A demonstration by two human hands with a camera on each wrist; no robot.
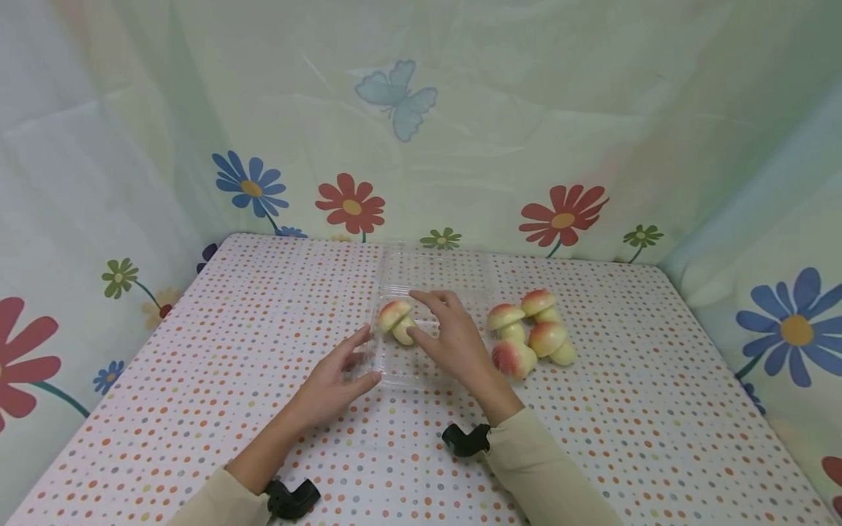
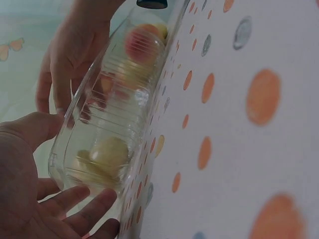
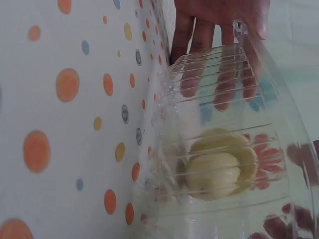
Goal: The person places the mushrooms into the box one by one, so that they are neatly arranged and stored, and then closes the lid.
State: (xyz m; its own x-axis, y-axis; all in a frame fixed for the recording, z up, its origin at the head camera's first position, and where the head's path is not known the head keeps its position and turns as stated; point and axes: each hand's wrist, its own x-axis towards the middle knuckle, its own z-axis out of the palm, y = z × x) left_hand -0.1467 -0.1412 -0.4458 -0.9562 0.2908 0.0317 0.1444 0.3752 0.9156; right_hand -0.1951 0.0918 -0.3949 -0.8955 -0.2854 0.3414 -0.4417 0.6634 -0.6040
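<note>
Flowered curtain (image 1: 473, 146) hangs behind your dotted tabletop (image 1: 230, 351). Your hands are apart and neither appears clamped on anything. Your left hand (image 1: 329, 387) stands at the left end of the clear container (image 1: 417, 371), thumb and fingers spread; your right hand (image 1: 457, 336) hovers over it, fingers parted, thumb right beside the mushroom inside (image 1: 394, 316). Whether that thumb touches, I cannot tell. One mushroom lies tilted in the container; four loose mushrooms (image 1: 547, 337) cluster on the tabletop just to its right, so the work looks early, with most left outside. Thin, ribbed plastic forms the container, its lid (image 1: 437, 269) folded back. Glossy domed caps blush cream to red above plump pale stems.
</note>
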